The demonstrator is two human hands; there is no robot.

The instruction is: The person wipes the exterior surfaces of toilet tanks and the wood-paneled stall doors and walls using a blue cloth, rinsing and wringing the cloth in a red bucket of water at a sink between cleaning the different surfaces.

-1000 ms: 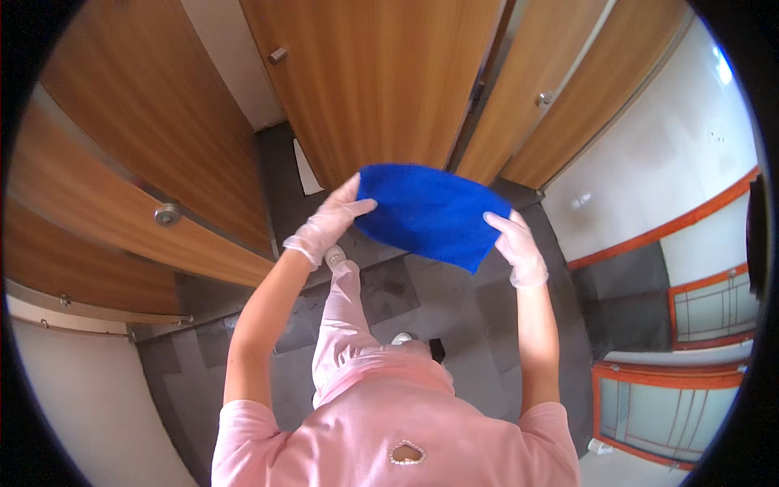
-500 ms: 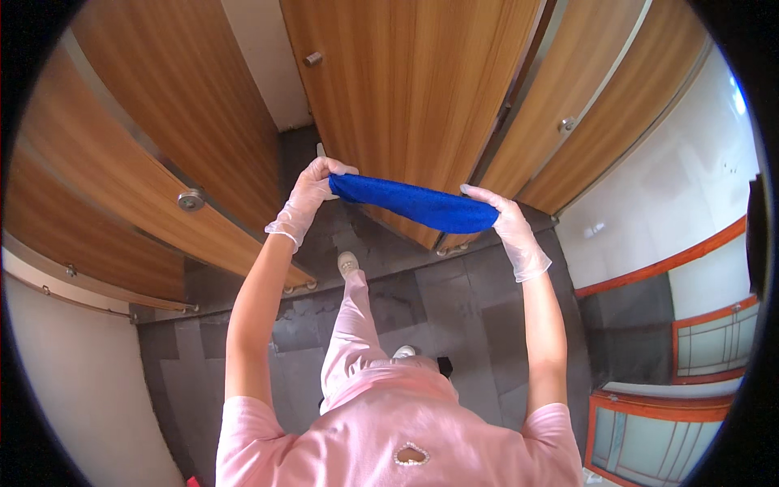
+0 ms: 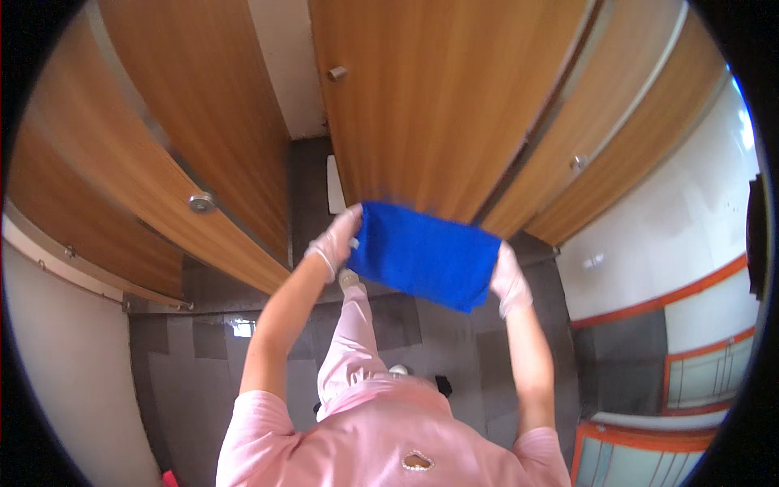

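A blue cloth is stretched between my two hands in front of my body, its broad face turned up toward me. My left hand, in a thin clear glove, grips the cloth's left edge. At its right edge my right hand, gloved the same way, is closed on it. A small white tag shows beside the left fingers. Just beyond the cloth stands a wooden stall door, ajar, with a round metal knob.
More wooden stall doors and panels line both sides. A white object lies on the dark floor in the gap beside the door. Grey tiles cover the floor. Orange-framed glass panels stand at the lower right, below a white wall.
The cloth has gone from a narrow strip seen nearly edge-on to a broad rectangle. Both hands have come lower and nearer my body, still holding it.
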